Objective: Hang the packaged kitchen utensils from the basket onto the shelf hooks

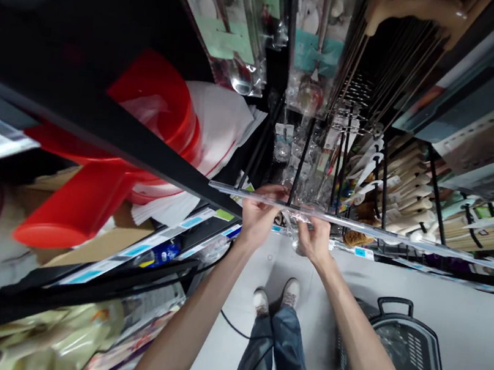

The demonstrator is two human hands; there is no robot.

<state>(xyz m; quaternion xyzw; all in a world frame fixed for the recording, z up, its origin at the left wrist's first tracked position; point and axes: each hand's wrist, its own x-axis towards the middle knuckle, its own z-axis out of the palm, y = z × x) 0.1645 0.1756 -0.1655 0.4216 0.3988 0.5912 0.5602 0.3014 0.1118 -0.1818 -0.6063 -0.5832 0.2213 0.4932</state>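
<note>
My left hand [257, 217] is at the front of a hanging rack, its fingers bent together behind a clear plastic rail [361, 228]. Whatever its fingertips hold is hidden there. Close by on the right, my right hand [315, 240] is closed on a clear plastic packet [291, 224] just below the rail. The packet's contents are too blurred to name. Behind both hands, several small clear packets [282, 147] hang among black hooks [301, 162].
Red plastic scoops [72, 202] jut out on the left, beside a white bag [217, 122]. Packaged spoons [241, 76] hang above, with wire whisks [355, 99] and wooden-handled utensils [414, 185] to the right. A dark basket [411, 358] stands on the floor at lower right.
</note>
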